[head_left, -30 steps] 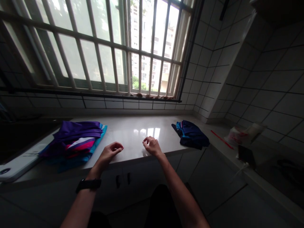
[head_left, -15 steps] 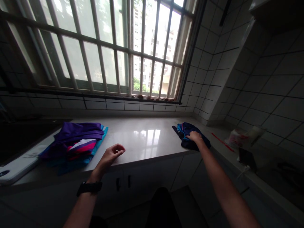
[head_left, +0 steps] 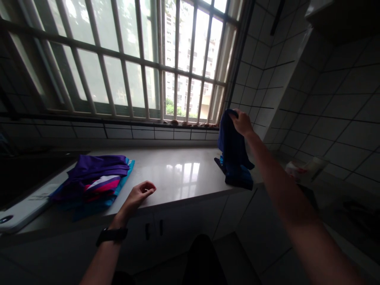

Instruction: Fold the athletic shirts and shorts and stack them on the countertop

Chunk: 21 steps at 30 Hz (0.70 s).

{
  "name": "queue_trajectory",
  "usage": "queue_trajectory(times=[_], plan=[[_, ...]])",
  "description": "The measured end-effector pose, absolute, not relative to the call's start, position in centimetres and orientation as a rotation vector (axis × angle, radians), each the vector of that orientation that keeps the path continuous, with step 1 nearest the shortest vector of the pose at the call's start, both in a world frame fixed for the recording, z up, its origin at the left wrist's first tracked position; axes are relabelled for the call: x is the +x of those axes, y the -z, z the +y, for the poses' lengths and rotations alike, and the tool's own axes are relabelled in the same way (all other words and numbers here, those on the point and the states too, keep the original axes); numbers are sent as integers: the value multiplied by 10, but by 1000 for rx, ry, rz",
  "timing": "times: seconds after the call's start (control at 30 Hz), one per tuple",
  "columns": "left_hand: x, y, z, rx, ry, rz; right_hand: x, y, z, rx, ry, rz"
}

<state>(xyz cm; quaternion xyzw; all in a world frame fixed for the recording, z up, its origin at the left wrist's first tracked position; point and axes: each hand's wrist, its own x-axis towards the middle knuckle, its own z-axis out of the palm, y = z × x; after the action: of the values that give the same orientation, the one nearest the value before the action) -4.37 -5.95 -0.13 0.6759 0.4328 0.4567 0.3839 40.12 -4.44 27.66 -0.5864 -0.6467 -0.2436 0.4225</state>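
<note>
Purple clothes [head_left: 97, 165] lie near loosely curled left hand [head_left: 138, 196], right hand [head_left: 244, 123] gripping navy cloth [head_left: 232, 138].

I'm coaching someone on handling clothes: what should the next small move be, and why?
The right hand should probably carry the dark blue garment leftward along the countertop toward the left hand. It grips the garment's raised upper end, the cloth hangs over the dark clothing pile, and the left hand is loosely curled, apparently empty, near the countertop's front edge.

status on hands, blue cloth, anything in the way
Right hand gripping dark blue cloth, held up above dark pile. Left hand loosely curled, nothing visibly held. Purple-topped pile off left, not in the way.
</note>
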Motion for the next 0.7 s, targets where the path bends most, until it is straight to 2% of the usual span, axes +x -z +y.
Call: queue_trajectory(times=[0.17, 0.33, 0.5, 0.57, 0.7], plan=[[-43, 0, -61, 1715, -1174, 1115, 348, -326, -37, -1188, 576, -1757], [-41, -3, -66, 1732, -1172, 1133, 313, -329, -19, -1017, 565, -1721], [-40, -6, -74, 1684, -1159, 1115, 274, -259, -10, -1058, 471, -1769], [-39, -7, -75, 1672, -1155, 1104, 256, -217, -17, -1331, 374, -1935], [-38, -6, -74, 1667, -1147, 1088, 225, -144, -42, -1862, -57, -2512]])
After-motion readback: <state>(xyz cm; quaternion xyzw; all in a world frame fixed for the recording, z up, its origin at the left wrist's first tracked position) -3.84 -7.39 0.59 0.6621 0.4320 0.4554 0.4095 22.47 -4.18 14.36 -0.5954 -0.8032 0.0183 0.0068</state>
